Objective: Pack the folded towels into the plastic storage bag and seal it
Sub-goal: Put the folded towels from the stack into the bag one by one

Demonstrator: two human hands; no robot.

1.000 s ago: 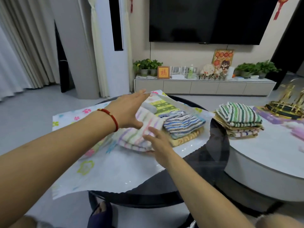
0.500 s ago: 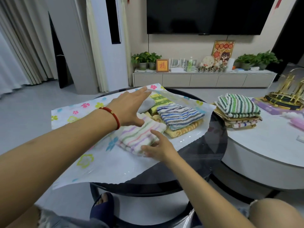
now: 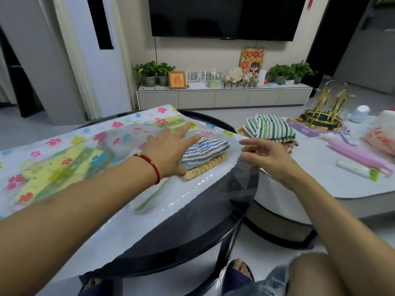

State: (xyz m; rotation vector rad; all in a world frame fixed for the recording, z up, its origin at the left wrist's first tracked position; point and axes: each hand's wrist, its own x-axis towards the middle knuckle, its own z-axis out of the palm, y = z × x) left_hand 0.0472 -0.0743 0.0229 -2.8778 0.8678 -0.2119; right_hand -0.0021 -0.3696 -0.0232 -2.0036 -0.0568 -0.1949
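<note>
The left hand (image 3: 168,150), a red cord bracelet (image 3: 149,165) at its wrist, lies flat with fingers spread, palm touching the blue-striped folded towel (image 3: 205,151) stacked on a yellow towel (image 3: 203,169) at the mouth of the flower-printed clear plastic storage bag (image 3: 89,142). At 3 o'clock, the right hand (image 3: 269,157) hovers loosely open, holding nothing. A green-striped folded towel pile (image 3: 271,128) waits at 1 o'clock.

Dark television (image 3: 226,17) on beige wall; low white cabinet (image 3: 224,97) beneath; grey floor (image 3: 32,129).
</note>
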